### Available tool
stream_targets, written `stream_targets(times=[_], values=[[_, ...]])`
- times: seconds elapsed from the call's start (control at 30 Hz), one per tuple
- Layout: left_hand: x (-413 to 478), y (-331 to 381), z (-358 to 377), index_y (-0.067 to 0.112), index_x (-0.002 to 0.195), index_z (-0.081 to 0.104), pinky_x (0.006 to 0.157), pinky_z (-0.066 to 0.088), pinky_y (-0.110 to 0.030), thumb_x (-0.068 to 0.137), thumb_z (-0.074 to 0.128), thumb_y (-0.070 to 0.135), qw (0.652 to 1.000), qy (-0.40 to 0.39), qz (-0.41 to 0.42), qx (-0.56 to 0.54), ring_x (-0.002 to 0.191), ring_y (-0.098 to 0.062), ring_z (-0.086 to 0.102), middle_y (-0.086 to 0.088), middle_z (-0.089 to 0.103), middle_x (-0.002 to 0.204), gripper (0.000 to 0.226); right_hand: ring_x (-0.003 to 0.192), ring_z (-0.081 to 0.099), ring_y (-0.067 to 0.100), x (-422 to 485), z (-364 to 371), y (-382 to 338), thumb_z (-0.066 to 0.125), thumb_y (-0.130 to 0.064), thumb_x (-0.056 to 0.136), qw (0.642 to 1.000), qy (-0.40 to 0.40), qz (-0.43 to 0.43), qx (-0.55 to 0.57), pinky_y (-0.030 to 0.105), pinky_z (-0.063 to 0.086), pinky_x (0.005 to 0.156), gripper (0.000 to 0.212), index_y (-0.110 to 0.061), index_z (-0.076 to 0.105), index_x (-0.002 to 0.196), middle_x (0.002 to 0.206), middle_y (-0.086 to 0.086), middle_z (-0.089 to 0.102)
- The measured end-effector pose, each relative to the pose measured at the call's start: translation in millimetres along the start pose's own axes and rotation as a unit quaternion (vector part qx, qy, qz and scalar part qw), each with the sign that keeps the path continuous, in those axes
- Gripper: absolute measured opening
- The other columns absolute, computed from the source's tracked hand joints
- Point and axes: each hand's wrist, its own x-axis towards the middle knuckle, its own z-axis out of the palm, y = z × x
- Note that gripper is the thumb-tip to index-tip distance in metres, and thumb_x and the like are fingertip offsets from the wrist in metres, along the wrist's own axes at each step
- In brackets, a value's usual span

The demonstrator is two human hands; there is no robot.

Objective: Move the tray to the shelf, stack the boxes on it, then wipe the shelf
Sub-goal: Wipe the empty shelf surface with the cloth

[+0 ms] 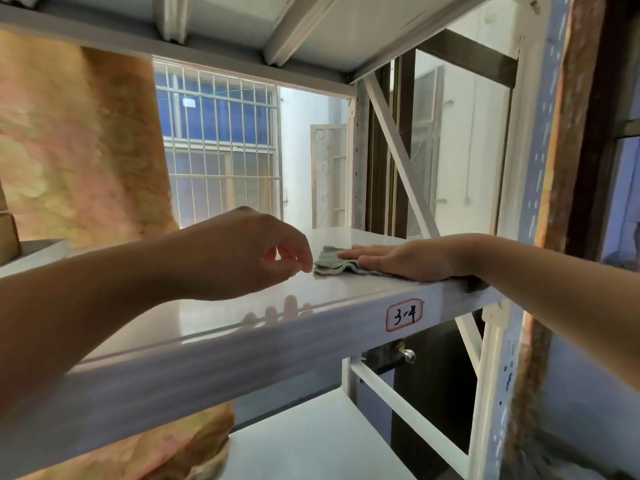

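Observation:
A white metal shelf (242, 327) runs across the view, with a label reading "3-4" on its front edge. On its right part lies a crumpled green cloth (330, 263). My right hand (398, 259) rests flat, palm down, on that cloth, fingers stretched leftward. My left hand (256, 251) hovers just above the shelf to the left of the cloth, fingers loosely curled and apart, holding nothing; its fingertips are close to the cloth's left edge. At the far left edge a cardboard box (8, 235) and a dark tray edge (41, 244) are partly visible on the shelf.
A patterned orange curtain (76, 150) hangs behind the shelf on the left. The rack's white upright and diagonal brace (398, 157) stand at the right. Another shelf board (294, 26) sits close overhead, and a lower shelf (311, 438) lies below. A barred window shows behind.

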Motion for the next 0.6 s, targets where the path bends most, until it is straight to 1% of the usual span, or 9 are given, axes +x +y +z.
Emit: stream_targets(times=[0.1, 0.13, 0.27, 0.37, 0.43, 0.53, 0.6], values=[[0.6, -0.1, 1.2, 0.037, 0.099, 0.067, 0.059, 0.038, 0.006, 0.091, 0.055, 0.027, 1.000, -0.003, 0.004, -0.013, 0.073, 0.025, 0.053, 0.039, 0.050, 0.078, 0.018, 0.145, 0.015, 0.014, 15.0, -4.3, 10.9, 0.015, -0.057, 0.097, 1.000, 0.004, 0.023, 0.001, 0.041, 0.006, 0.119, 0.050, -0.050, 0.011, 0.146, 0.159, -0.013, 0.010], [0.5, -0.2, 1.4, 0.038, 0.097, 0.066, 0.060, 0.038, 0.006, 0.091, 0.055, 0.026, 1.000, -0.006, 0.004, -0.017, 0.074, 0.027, 0.052, 0.038, 0.051, 0.078, 0.017, 0.145, 0.015, 0.014, 20.8, -5.5, 15.1, 0.015, -0.058, 0.097, 1.000, 0.008, 0.027, 0.000, 0.041, 0.005, 0.119, 0.051, -0.049, 0.011, 0.147, 0.159, -0.013, 0.011], [1.0, -2.1, 1.7, 0.039, 0.096, 0.068, 0.060, 0.040, 0.005, 0.091, 0.054, 0.025, 1.000, -0.007, -0.001, -0.015, 0.078, 0.022, 0.054, 0.036, 0.056, 0.079, 0.020, 0.143, 0.022, 0.017, 39.5, -10.6, 28.7, 0.015, -0.061, 0.095, 0.999, 0.016, 0.038, 0.024, 0.042, 0.009, 0.119, 0.054, -0.047, 0.012, 0.147, 0.157, -0.009, 0.020], [0.8, -2.9, 1.9, 0.042, 0.093, 0.067, 0.060, 0.040, 0.004, 0.091, 0.053, 0.028, 1.000, -0.009, -0.002, -0.005, 0.080, 0.023, 0.053, 0.035, 0.056, 0.078, 0.020, 0.141, 0.026, 0.018, 50.4, -14.1, 36.6, 0.018, -0.069, 0.090, 0.998, 0.018, 0.044, 0.040, 0.044, 0.012, 0.119, 0.059, -0.049, 0.015, 0.146, 0.155, -0.008, 0.025], [0.7, -2.1, 2.0, 0.044, 0.089, 0.064, 0.061, 0.038, 0.006, 0.092, 0.052, 0.028, 1.000, -0.015, 0.003, -0.001, 0.079, 0.026, 0.050, 0.035, 0.055, 0.077, 0.020, 0.142, 0.025, 0.017, 57.1, -16.9, 41.0, 0.019, -0.071, 0.088, 0.998, 0.012, 0.045, 0.053, 0.044, 0.011, 0.119, 0.062, -0.049, 0.017, 0.146, 0.156, -0.008, 0.023], [1.7, -1.2, 2.0, 0.041, 0.093, 0.066, 0.062, 0.035, 0.006, 0.092, 0.051, 0.028, 1.000, -0.018, 0.006, -0.009, 0.079, 0.026, 0.049, 0.035, 0.054, 0.076, 0.020, 0.143, 0.022, 0.017, 66.0, -20.9, 47.5, 0.017, -0.066, 0.092, 0.996, 0.006, 0.064, 0.060, 0.038, 0.010, 0.118, 0.059, -0.046, 0.014, 0.147, 0.156, -0.009, 0.020], [4.5, 0.4, 1.5, 0.040, 0.094, 0.067, 0.062, 0.035, 0.007, 0.092, 0.051, 0.028, 1.000, -0.016, 0.010, -0.012, 0.080, 0.026, 0.048, 0.036, 0.052, 0.075, 0.020, 0.143, 0.023, 0.019, 70.9, -23.9, 50.1, 0.017, -0.072, 0.087, 0.995, -0.009, 0.076, 0.058, 0.041, 0.012, 0.119, 0.065, -0.047, 0.013, 0.147, 0.156, -0.009, 0.020]])
